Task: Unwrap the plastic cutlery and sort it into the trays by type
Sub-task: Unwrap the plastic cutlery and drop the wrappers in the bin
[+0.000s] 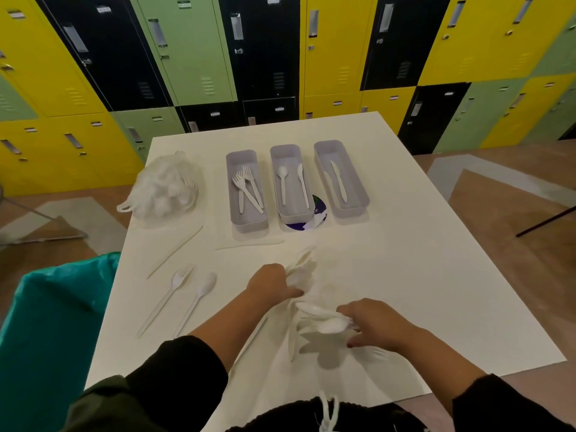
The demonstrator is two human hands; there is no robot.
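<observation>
Lower centre of frame: left hand (pixel 274 282) closed around a crumpled clear wrapper (pixel 300 269), fingers curled, wrapper bunched at the fingertips and fanning up and right of the hand. Right hand (pixel 371 327) just below and right of it, fingers pinching a white spoon (pixel 330 327) by the bowl end; spoon lying left of the palm, partly blurred. More white cutlery under and between both hands, too blurred to tell type.

Left of the left hand, flat on the white desk (pixel 420 275): loose fork (pixel 170 297) and loose spoon (pixel 199 299), side by side, heads toward upper right, well apart from both hands. Two thin pale strips (pixel 174 252) above them, nature unclear.

Upper centre of frame: three grey trays in a row. Left tray (pixel 232 194) with forks, middle tray (pixel 276 188) with two spoons, right tray (pixel 358 188) with knives. Round dark disc (pixel 318 216) partly under the near end of middle tray.

Upper left of desk: clear bag (pixel 165 188) of wrapped cutlery. Green bin (pixel 46 322) at left edge of frame, beside the desk. Coloured lockers (pixel 187 51) across the top.
</observation>
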